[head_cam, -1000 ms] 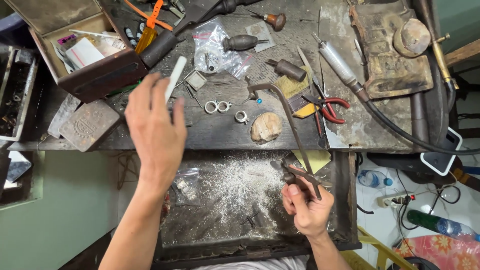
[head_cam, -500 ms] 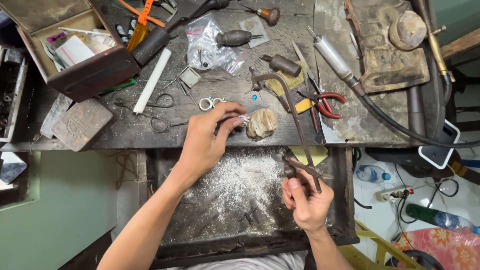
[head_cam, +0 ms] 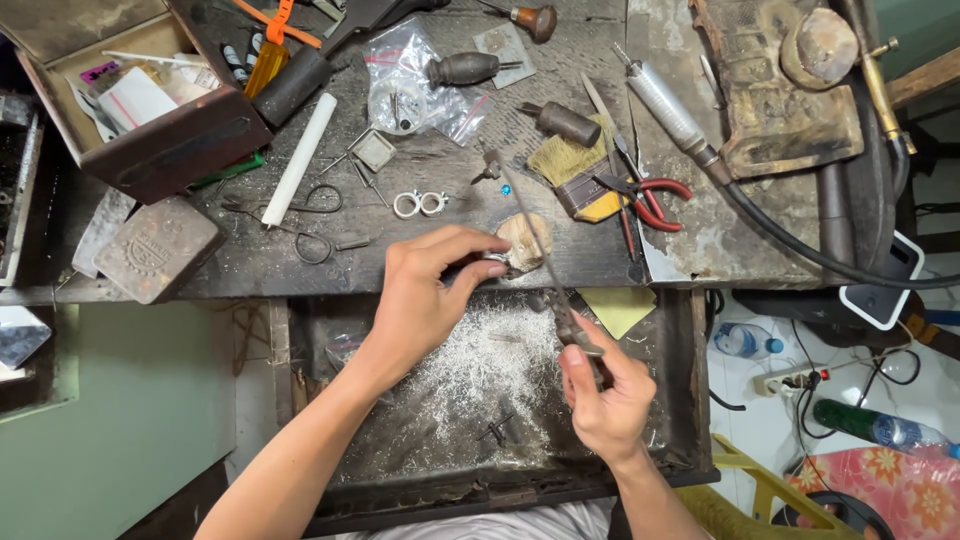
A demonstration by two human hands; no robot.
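Note:
My left hand (head_cam: pixel 425 295) pinches a small silver ring (head_cam: pixel 494 259) between thumb and fingertips, pressed against the pale wooden bench peg (head_cam: pixel 527 240) at the front edge of the workbench. Just to the right and lower, my right hand (head_cam: pixel 603 398) grips the handle of a jeweller's saw frame (head_cam: pixel 519 214). The thin frame slants up and left across the peg, and its far end reaches over the bench top. Both hands are above the catch tray (head_cam: pixel 470 385), which is dusted with silver filings.
Two silver rings (head_cam: pixel 420 204) lie behind the peg, with a white stick (head_cam: pixel 297 160) and a metal block (head_cam: pixel 155 250) further left. An open wooden box (head_cam: pixel 150 105) sits far left. Right of the peg are a brush (head_cam: pixel 568 165), red-handled pliers (head_cam: pixel 652 203) and a hose-fed handpiece (head_cam: pixel 665 105).
My left hand came down from above the left of the bench to the peg and now holds a ring there. My right hand shifted slightly, and the saw frame now crosses the peg.

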